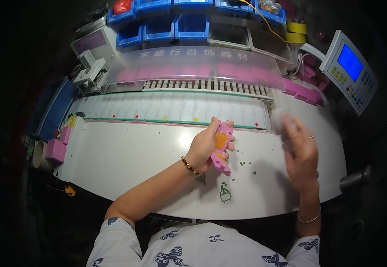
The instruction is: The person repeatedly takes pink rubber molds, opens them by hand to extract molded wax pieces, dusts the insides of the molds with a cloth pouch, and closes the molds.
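My left hand [203,145] is closed round a pink two-part mould [223,167], opened out, with orange-yellow patches on its inner faces. Off to the right, my right hand [301,153] is above the white table, its fingers curled and smeared by motion. A blurred whitish thing [276,120] shows at its fingertips; I cannot tell its kind. On the table below the mould lies a small green openwork piece [225,194]. Another green piece [201,179] is partly covered by my left wrist. Several dark green crumbs [254,172] lie scattered between my hands.
Behind my hands runs a pale slatted conveyor [158,107] with coloured dots, backed by a clear printed cover [193,66]. Blue bins [191,26] stand above. At right is a control panel [350,66] with a blue screen; pink blocks [57,150] sit at the left edge.
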`<state>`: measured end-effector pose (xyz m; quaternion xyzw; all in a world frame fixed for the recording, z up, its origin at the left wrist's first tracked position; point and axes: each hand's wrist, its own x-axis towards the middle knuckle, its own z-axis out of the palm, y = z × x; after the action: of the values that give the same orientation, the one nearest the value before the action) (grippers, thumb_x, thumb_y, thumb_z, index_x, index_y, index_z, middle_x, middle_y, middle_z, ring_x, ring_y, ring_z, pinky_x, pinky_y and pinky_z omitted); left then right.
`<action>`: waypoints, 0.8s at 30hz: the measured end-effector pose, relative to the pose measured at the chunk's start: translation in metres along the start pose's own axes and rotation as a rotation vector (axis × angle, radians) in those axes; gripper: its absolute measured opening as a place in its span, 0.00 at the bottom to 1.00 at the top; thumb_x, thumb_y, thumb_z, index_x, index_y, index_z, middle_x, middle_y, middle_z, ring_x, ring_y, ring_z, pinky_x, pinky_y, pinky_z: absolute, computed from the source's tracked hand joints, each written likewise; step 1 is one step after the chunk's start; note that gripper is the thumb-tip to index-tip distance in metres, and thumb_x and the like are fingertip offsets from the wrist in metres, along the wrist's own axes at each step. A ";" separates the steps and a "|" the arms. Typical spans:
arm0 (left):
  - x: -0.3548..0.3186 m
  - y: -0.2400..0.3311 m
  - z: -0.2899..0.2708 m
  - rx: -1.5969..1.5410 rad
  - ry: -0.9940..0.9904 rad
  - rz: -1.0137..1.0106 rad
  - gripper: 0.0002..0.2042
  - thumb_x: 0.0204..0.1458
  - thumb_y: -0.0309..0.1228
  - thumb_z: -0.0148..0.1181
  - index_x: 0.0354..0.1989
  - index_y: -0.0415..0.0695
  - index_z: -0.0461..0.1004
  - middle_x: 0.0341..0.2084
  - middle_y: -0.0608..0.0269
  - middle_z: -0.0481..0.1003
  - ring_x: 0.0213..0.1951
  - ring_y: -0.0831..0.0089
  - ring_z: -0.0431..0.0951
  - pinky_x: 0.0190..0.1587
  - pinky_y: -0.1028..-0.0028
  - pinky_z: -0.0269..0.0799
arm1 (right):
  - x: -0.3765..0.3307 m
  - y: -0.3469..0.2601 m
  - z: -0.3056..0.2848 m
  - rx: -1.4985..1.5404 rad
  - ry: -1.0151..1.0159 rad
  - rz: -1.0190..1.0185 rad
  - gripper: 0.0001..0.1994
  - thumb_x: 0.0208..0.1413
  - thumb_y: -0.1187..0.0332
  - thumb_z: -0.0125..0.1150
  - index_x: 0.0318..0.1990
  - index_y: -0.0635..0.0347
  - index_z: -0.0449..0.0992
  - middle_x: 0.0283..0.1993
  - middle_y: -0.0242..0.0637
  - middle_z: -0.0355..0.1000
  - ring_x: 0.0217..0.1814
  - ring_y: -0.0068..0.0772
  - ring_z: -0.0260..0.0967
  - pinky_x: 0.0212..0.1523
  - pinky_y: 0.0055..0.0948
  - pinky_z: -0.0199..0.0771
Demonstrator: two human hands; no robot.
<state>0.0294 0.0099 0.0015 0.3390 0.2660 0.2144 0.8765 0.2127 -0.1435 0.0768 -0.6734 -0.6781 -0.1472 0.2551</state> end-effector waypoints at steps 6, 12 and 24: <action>-0.010 -0.009 -0.001 0.229 -0.170 0.294 0.27 0.67 0.49 0.33 0.63 0.40 0.60 0.39 0.57 0.72 0.29 0.73 0.74 0.27 0.71 0.75 | -0.005 -0.055 0.031 0.005 -0.166 -0.343 0.28 0.41 0.77 0.58 0.56 0.51 0.75 0.59 0.47 0.69 0.41 0.35 0.73 0.41 0.33 0.69; -0.022 0.003 -0.007 0.267 -0.104 0.346 0.23 0.67 0.46 0.33 0.62 0.43 0.59 0.41 0.56 0.72 0.33 0.74 0.77 0.28 0.76 0.75 | 0.009 -0.056 -0.005 0.015 -0.087 -0.316 0.27 0.42 0.76 0.59 0.56 0.52 0.75 0.58 0.50 0.69 0.41 0.33 0.72 0.41 0.31 0.67; -0.027 0.028 -0.029 0.147 -0.091 0.612 0.18 0.64 0.46 0.45 0.48 0.42 0.60 0.39 0.52 0.73 0.28 0.66 0.79 0.32 0.70 0.78 | -0.022 -0.025 0.014 -0.114 -0.330 -0.207 0.27 0.41 0.75 0.59 0.54 0.49 0.75 0.60 0.43 0.68 0.42 0.38 0.70 0.46 0.34 0.64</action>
<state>-0.0145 0.0272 0.0117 0.4749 0.1271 0.4330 0.7556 0.1848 -0.1554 0.0572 -0.6284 -0.7669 -0.0985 0.0853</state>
